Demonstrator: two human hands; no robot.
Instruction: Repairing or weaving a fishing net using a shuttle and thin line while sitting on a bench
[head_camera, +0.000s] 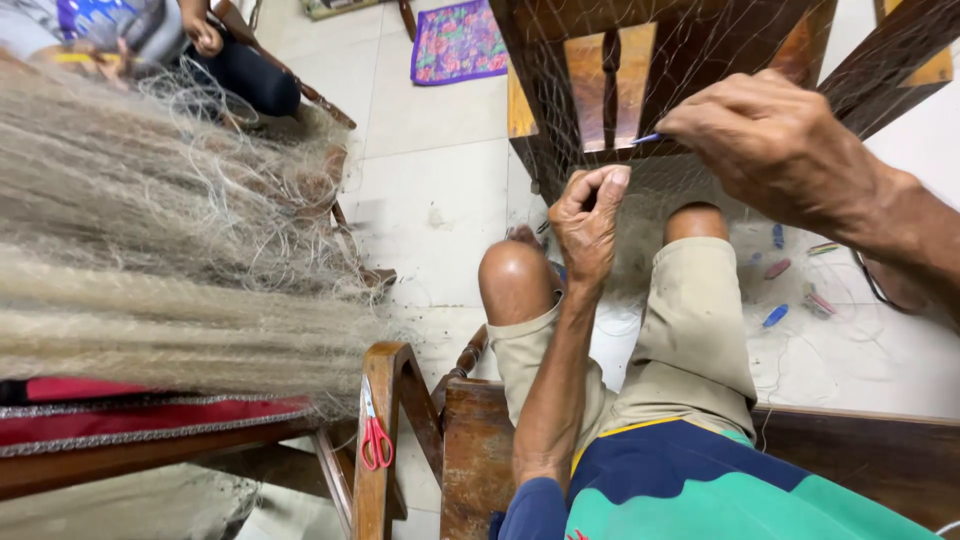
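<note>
Head view. L hand (588, 222) fisted, pinching fine translucent mesh fishing net (640, 190), centre. R hand (775, 140), far right, closed on small blue netting needle (647, 138) at the net, which drapes from dark wooden chair (610, 75) to the knees. Open pale tiled floor (430, 170) between the chair and heaped pale net bundle (150, 260) at left. Red-handled scissors (375, 440) hang on near wooden frame. Another person (200, 35) far left, cut off by the edge. Net strands hard to trace.

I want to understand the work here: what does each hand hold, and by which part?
The right hand pinches a thin blue netting needle by its rear end. The left hand pinches the fine net mesh.
</note>
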